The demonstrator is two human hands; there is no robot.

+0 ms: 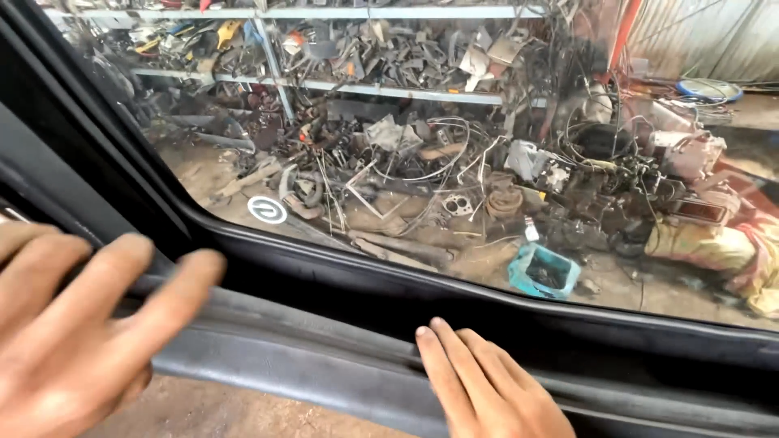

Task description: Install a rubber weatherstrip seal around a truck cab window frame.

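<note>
Left hand (69, 324) up close, fingers spread loose and gripping nothing, hovering just over the dark car door (324, 357). Right hand (487, 389) lies flat, fingers straight and together, tips pressing the door's rubber window strip (365, 345). Through the glass (389, 146): a teal box (544, 272) of dark bits on the dirt floor (487, 259), tangled wires and scrap, metal shelves (389, 49) crammed with parts.

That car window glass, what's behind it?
Behind the window glass: metal shelves of scrap parts, tangled wires and a teal box on dirt. The door frame hides the lower ground.
</note>
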